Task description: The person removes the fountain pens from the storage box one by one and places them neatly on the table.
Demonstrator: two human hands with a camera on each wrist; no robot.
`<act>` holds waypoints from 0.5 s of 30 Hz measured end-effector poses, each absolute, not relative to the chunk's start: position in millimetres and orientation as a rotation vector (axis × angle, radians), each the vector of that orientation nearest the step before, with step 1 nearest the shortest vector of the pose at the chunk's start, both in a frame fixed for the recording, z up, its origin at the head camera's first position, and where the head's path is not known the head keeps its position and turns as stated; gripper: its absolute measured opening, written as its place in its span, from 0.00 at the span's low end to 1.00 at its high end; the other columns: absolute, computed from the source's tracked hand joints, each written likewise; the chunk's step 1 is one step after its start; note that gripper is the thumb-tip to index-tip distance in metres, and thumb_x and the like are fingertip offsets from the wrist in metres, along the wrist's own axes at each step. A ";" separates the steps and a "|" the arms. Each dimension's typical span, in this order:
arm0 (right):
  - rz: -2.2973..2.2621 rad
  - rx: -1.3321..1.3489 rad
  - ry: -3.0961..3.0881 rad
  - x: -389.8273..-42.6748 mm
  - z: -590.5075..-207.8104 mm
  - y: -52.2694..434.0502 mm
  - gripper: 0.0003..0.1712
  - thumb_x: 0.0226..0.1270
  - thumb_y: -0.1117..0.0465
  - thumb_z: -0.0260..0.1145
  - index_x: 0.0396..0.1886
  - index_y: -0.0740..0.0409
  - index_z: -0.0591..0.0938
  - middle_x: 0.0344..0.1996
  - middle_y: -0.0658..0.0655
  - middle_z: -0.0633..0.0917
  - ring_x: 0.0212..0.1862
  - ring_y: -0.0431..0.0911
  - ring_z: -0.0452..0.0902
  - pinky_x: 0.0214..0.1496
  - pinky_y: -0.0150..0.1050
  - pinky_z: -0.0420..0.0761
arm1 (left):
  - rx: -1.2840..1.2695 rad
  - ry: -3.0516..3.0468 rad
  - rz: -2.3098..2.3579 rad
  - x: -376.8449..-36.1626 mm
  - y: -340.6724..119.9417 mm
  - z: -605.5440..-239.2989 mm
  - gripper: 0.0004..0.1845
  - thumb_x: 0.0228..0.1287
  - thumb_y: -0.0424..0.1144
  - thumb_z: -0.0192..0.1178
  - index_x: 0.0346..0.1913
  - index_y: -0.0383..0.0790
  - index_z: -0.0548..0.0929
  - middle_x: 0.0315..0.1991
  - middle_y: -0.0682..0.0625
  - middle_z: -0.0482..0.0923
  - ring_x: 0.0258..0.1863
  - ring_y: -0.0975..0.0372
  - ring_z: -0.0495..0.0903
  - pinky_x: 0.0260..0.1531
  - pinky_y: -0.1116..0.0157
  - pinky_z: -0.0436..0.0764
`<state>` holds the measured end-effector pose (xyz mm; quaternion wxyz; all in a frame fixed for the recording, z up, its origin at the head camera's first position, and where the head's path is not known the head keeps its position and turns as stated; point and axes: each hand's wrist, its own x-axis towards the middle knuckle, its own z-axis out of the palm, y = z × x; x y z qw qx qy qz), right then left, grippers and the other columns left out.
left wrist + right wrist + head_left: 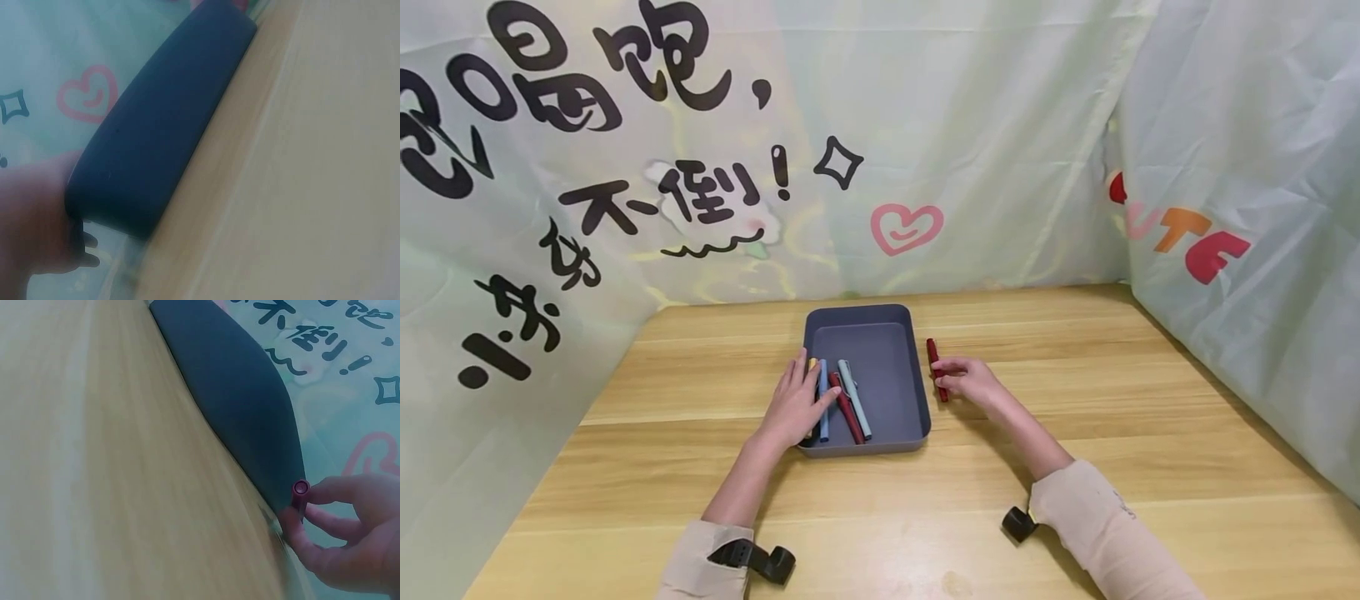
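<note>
Red pen [936,369]: lies on the desk [1075,433] just right of the grey tray [917,417], outside it, its length running roughly away from the person; right hand [970,382] pinches its middle between thumb and fingers [340,490], the end cap showing in the right wrist view; judged light, stiff and smooth, likely to roll on the bare wood; best taken at mid-barrel, as the grip now sits, so neither end tips

Grey tray: shallow, rounded corners, set at the middle of the desk; holds three pens at its left side, lying side by side: a light blue pen [823,400], a dark red pen [847,410], a pale grey pen [855,398]; a yellowish tip [812,363] shows beside the blue one, its body hidden by the hand

Left hand [795,404]: laid flat over the tray's left rim, fingers straight and relaxed, resting on the blue pen, gripping nothing

Surround: printed fabric backdrop [880,150] behind and to both sides; black wrist straps [752,557] on beige sleeves
</note>
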<state>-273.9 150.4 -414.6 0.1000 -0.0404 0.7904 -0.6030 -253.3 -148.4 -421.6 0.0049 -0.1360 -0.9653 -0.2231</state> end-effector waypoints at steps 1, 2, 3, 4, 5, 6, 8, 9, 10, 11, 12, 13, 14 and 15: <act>-1.792 -0.109 2.342 -274.0 -415.8 150.5 0.18 0.62 0.74 0.58 0.52 0.74 0.74 0.48 0.71 0.77 0.40 0.47 0.77 0.39 0.34 0.78 | -0.424 -3.025 -0.698 -253.4 -148.1 -421.4 0.38 0.68 0.59 0.41 0.69 0.34 0.56 0.71 0.38 0.33 0.68 0.43 0.38 0.63 0.47 0.45; -1.796 -0.116 2.352 -274.3 -417.3 150.6 0.18 0.61 0.74 0.58 0.52 0.75 0.75 0.47 0.71 0.77 0.40 0.47 0.78 0.38 0.35 0.79 | -0.426 -3.024 -0.693 -253.8 -148.0 -421.6 0.38 0.68 0.60 0.41 0.69 0.34 0.56 0.71 0.38 0.33 0.68 0.43 0.38 0.63 0.47 0.45; -1.794 -0.122 2.368 -274.2 -418.8 150.6 0.18 0.61 0.74 0.58 0.51 0.74 0.75 0.47 0.71 0.77 0.39 0.48 0.78 0.37 0.35 0.79 | -0.426 -3.023 -0.689 -254.0 -147.8 -421.5 0.38 0.68 0.60 0.41 0.69 0.34 0.56 0.71 0.37 0.34 0.68 0.43 0.38 0.63 0.47 0.45; -1.790 -0.131 2.385 -274.0 -420.2 150.5 0.17 0.60 0.74 0.59 0.51 0.74 0.75 0.46 0.70 0.78 0.38 0.48 0.78 0.36 0.35 0.79 | -0.426 -3.024 -0.687 -254.0 -147.6 -421.3 0.38 0.68 0.60 0.41 0.69 0.34 0.56 0.71 0.38 0.34 0.68 0.43 0.38 0.63 0.47 0.45; -1.781 -0.148 2.411 -273.8 -421.7 150.2 0.17 0.60 0.74 0.59 0.50 0.75 0.75 0.45 0.70 0.78 0.37 0.49 0.79 0.36 0.36 0.80 | -0.427 -3.025 -0.687 -254.3 -147.3 -421.3 0.38 0.68 0.60 0.41 0.69 0.34 0.56 0.71 0.37 0.34 0.68 0.43 0.38 0.63 0.47 0.45; -1.779 -0.150 2.432 -273.3 -422.9 149.5 0.17 0.59 0.73 0.60 0.49 0.74 0.76 0.44 0.70 0.79 0.36 0.49 0.79 0.35 0.36 0.80 | -0.426 -3.025 -0.688 -254.4 -147.0 -421.2 0.38 0.68 0.60 0.41 0.69 0.34 0.56 0.71 0.37 0.34 0.68 0.43 0.38 0.63 0.47 0.45; -1.765 -0.153 2.486 -272.3 -425.2 148.0 0.16 0.58 0.72 0.62 0.47 0.73 0.77 0.42 0.68 0.80 0.36 0.49 0.79 0.34 0.37 0.80 | -0.425 -3.023 -0.684 -254.4 -146.7 -420.9 0.38 0.68 0.59 0.41 0.69 0.34 0.56 0.71 0.37 0.34 0.68 0.43 0.39 0.63 0.47 0.45; -1.750 -0.159 2.521 -271.4 -426.0 147.1 0.16 0.57 0.72 0.63 0.47 0.73 0.77 0.41 0.67 0.81 0.36 0.49 0.79 0.34 0.37 0.79 | -0.423 -3.024 -0.687 -254.2 -146.5 -420.6 0.38 0.68 0.59 0.41 0.69 0.34 0.56 0.71 0.38 0.34 0.68 0.43 0.39 0.63 0.47 0.45; -1.738 -0.165 2.551 -270.7 -426.8 146.3 0.16 0.57 0.72 0.64 0.46 0.72 0.78 0.40 0.66 0.81 0.37 0.49 0.79 0.34 0.36 0.79 | -0.421 -3.024 -0.690 -254.1 -146.4 -420.5 0.38 0.68 0.59 0.42 0.69 0.33 0.56 0.71 0.38 0.34 0.68 0.43 0.39 0.63 0.47 0.45; -1.720 -0.169 2.585 -270.0 -427.5 145.4 0.16 0.56 0.72 0.64 0.46 0.72 0.78 0.39 0.66 0.82 0.37 0.49 0.79 0.33 0.36 0.79 | -0.421 -3.024 -0.689 -254.1 -146.4 -420.7 0.38 0.68 0.59 0.42 0.69 0.33 0.56 0.71 0.38 0.34 0.68 0.43 0.39 0.63 0.47 0.45; -1.709 -0.157 2.612 -269.4 -428.2 144.4 0.15 0.55 0.71 0.65 0.45 0.71 0.79 0.38 0.65 0.82 0.37 0.49 0.78 0.33 0.35 0.79 | -0.419 -3.022 -0.689 -253.7 -146.5 -420.5 0.37 0.68 0.59 0.42 0.69 0.33 0.57 0.71 0.38 0.34 0.68 0.43 0.39 0.63 0.47 0.45; -1.694 -0.156 2.642 -268.9 -428.8 143.6 0.15 0.55 0.71 0.66 0.44 0.70 0.79 0.37 0.64 0.82 0.37 0.49 0.78 0.32 0.34 0.78 | -0.418 -3.022 -0.688 -253.5 -146.6 -420.6 0.37 0.68 0.59 0.42 0.69 0.33 0.57 0.71 0.37 0.34 0.68 0.43 0.39 0.63 0.47 0.45; -1.680 -0.163 2.667 -268.4 -429.4 142.7 0.15 0.55 0.72 0.66 0.44 0.70 0.80 0.37 0.64 0.82 0.36 0.49 0.78 0.31 0.34 0.78 | -0.418 -3.021 -0.689 -253.2 -146.8 -420.7 0.37 0.68 0.59 0.42 0.69 0.33 0.57 0.71 0.37 0.35 0.68 0.43 0.39 0.63 0.47 0.45; -1.662 -0.176 2.696 -267.9 -430.1 142.1 0.15 0.54 0.72 0.66 0.44 0.70 0.80 0.37 0.64 0.82 0.36 0.50 0.78 0.31 0.34 0.78 | -0.419 -3.019 -0.685 -253.1 -147.0 -421.1 0.37 0.68 0.59 0.42 0.69 0.33 0.57 0.71 0.37 0.35 0.68 0.43 0.39 0.63 0.47 0.45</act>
